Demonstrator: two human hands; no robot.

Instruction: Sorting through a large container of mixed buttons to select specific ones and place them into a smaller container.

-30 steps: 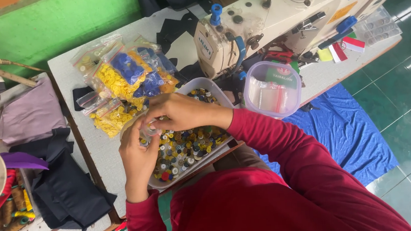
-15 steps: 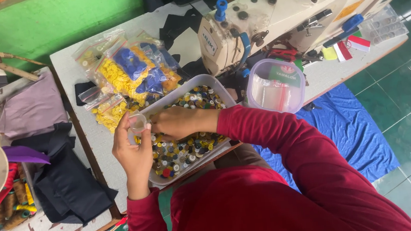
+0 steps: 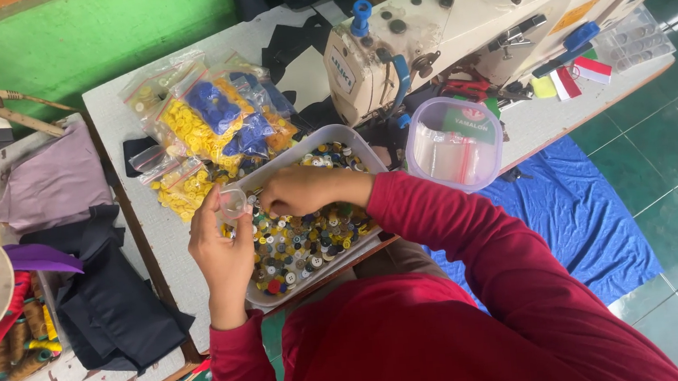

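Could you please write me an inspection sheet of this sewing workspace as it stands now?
Surface: pale grey worktable, scuffed, crowded.
Job's things: grey rectangular plastic tray full of mixed coloured buttons; small clear plastic bag held above it.
Clutter: clear bags of yellow and blue buttons; round clear plastic tub; dark folded fabric; thread spools.
Grippers: left hand pinches the bag; right hand is at the bag's mouth, over the tray.
Cables: nothing seen.
Surroundings: cream sewing machine, green wall, blue cloth on green tiled floor.
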